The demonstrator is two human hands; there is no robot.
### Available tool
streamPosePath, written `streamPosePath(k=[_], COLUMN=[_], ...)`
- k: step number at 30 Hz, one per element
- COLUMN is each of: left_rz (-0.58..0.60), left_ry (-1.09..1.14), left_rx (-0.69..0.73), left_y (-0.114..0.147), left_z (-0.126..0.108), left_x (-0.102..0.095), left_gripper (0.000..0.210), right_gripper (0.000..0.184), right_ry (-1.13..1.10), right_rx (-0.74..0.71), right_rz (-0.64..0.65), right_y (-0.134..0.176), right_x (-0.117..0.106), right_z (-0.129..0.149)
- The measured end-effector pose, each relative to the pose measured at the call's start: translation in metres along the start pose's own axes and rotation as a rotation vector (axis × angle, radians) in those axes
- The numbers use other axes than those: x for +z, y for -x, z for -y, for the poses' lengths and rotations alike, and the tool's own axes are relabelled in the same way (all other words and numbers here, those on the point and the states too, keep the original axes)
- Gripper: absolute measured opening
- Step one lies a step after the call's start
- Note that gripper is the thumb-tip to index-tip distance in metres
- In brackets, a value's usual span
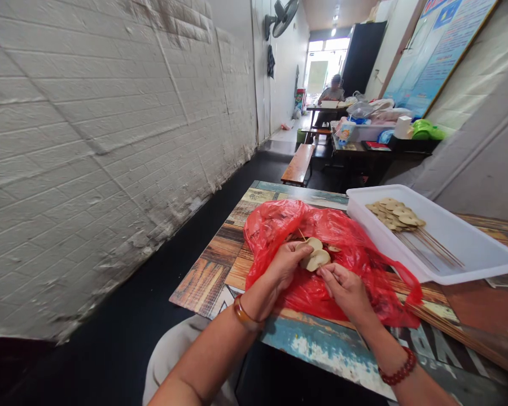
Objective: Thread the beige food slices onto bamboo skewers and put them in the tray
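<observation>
Over an open red plastic bag (275, 225), my left hand (285, 264) pinches thin round beige slices (317, 260) between thumb and fingers. A thin wooden skewer (302, 233) runs through them, its tip showing above my left fingers. My right hand (342, 285) is closed at the lower edge of the slices, around the skewer's other end, which is mostly hidden by the fingers. More slices lie inside the bag, partly covered by the red plastic. To the right, a white plastic tray (469, 239) holds a pile of skewered slices (395, 214), sticks pointing toward me.
The bag and tray rest on a patterned wooden table (211, 282). Loose bamboo skewers (452, 330) lie at its right. Beyond stand a wooden bench (298, 163) and a cluttered dark table (364, 148). A person (332, 93) sits farther back. A white brick-patterned wall (110, 141) runs along the left.
</observation>
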State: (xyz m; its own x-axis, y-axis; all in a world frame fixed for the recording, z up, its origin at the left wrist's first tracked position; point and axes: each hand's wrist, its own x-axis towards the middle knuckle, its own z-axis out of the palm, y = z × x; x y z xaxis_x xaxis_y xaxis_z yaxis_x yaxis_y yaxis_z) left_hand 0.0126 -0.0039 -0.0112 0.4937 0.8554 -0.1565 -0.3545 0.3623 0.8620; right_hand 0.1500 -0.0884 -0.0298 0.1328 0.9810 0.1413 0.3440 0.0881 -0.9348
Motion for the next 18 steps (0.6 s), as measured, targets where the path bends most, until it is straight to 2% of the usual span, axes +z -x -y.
streamPosePath(k=[9, 18], left_rz=[-0.011, 0.001], left_ry=[0.071, 0.075], left_rx=[0.018, -0.031], left_y=[-0.001, 0.001], left_z=[-0.007, -0.014], left_x=[-0.005, -0.004], left_gripper=[0.04, 0.037], right_gripper=[0.039, 0.034], right_ry=[-0.133, -0.097], right_rx=[0.078, 0.046], right_rz=[0.042, 0.014], right_y=[0.001, 0.001], right_x=[-0.001, -0.004], right_z=[-0.004, 0.003])
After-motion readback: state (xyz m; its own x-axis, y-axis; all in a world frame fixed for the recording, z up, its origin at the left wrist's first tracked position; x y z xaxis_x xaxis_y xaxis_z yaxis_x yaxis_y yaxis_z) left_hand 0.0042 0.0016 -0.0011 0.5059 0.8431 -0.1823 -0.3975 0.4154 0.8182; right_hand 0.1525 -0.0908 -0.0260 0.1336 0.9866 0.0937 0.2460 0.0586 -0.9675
